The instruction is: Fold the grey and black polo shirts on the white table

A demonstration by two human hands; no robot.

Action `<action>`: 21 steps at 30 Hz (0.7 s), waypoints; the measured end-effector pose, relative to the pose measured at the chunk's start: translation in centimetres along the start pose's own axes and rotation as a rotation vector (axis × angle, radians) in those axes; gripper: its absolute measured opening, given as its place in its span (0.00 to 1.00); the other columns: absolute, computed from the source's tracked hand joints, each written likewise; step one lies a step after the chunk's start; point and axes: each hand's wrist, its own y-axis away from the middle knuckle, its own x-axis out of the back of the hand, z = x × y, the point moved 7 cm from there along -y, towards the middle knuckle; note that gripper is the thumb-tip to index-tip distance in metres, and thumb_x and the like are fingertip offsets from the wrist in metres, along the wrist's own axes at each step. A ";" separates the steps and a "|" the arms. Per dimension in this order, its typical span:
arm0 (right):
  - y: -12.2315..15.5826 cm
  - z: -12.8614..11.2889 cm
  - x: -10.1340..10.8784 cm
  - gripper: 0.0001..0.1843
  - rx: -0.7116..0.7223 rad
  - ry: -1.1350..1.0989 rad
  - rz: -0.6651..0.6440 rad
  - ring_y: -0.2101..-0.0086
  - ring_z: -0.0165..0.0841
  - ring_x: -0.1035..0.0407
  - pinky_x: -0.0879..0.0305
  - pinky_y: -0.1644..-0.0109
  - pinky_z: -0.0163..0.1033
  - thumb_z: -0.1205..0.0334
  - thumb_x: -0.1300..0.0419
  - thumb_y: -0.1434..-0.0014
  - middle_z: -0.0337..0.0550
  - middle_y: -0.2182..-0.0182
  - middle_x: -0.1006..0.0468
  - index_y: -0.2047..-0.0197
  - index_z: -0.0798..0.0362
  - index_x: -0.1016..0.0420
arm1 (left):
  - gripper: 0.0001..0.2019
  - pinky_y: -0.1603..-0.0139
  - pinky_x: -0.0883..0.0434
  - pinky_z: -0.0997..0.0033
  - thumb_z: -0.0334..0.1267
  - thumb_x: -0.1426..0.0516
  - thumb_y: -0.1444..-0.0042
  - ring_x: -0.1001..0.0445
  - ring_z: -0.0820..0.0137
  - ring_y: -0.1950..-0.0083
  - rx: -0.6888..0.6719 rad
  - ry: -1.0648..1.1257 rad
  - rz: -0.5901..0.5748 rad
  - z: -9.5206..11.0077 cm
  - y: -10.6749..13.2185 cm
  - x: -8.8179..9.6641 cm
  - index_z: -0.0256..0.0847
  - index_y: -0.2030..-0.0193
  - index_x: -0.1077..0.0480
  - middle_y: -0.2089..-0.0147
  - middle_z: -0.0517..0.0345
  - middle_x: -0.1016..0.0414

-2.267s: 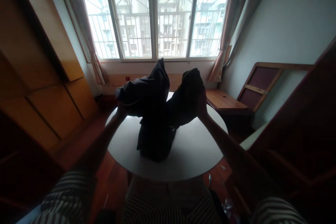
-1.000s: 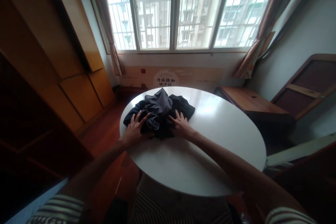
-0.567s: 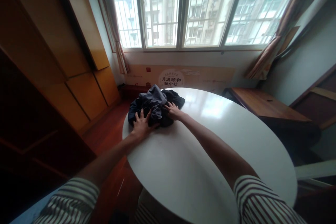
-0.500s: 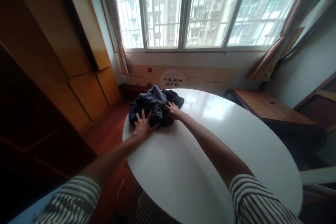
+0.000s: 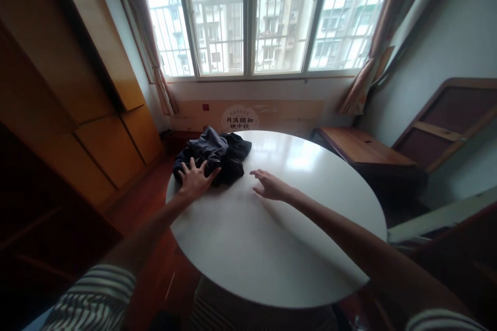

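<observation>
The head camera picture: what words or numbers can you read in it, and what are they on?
"月满颐和": on the round patch of the long beige panel below the window.
"映中秋": just under that, on the same patch.
Curved writing above both: too small to read.
Red square on the panel: too blurred to read.
Dark cloth heap: no readable words.
No numbers can be read.

The cloth (image 5: 209, 144) lay in a crumpled heap on the white table (image 5: 279, 248), over at the far left by the rim. Its top was grey, bunched into soft folds and a raised peak; the rest was darker — black on the right, bluish-black at the left edge. Nothing in it lay flat or squarely folded — whether it was one garment or several could not be told.
</observation>
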 end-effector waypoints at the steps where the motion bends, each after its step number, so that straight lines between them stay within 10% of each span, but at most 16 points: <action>1: 2.0 0.5 0.6 0.22 -0.019 -0.022 0.024 0.58 0.39 0.29 0.33 0.53 0.42 0.66 0.41 0.43 0.54 0.54 0.25 0.45 0.56 0.30 | 0.38 0.36 0.52 0.29 0.68 0.55 0.39 0.56 0.29 0.28 -0.020 0.003 0.083 0.5 -0.3 1.2 0.47 0.30 0.39 0.26 0.38 0.52; 5: 7.6 2.9 1.7 0.08 -0.138 -0.040 0.078 0.75 0.29 0.43 0.48 0.71 0.34 0.75 0.47 0.55 0.35 0.77 0.35 0.74 0.52 0.34 | 0.39 0.31 0.52 0.38 0.63 0.55 0.37 0.56 0.40 0.26 -0.153 0.036 0.265 2.8 -2.3 3.5 0.37 0.28 0.44 0.26 0.37 0.50; 12: 9.4 3.9 2.7 0.12 -0.288 0.025 0.268 0.79 0.26 0.55 0.60 0.72 0.36 0.74 0.51 0.55 0.31 0.83 0.52 0.81 0.50 0.49 | 0.30 0.34 0.46 0.34 0.52 0.51 0.35 0.47 0.42 0.29 -0.109 0.069 -0.097 4.5 -6.7 -2.4 0.41 0.30 0.39 0.29 0.39 0.43; 21: 9.9 3.1 2.5 0.11 -0.226 0.008 0.281 0.78 0.26 0.54 0.59 0.73 0.35 0.75 0.51 0.60 0.31 0.83 0.51 0.82 0.51 0.50 | 0.18 0.34 0.49 0.35 0.40 0.52 0.31 0.42 0.45 0.32 -0.171 0.330 0.320 4.0 -3.7 -2.8 0.34 0.42 0.31 0.37 0.36 0.32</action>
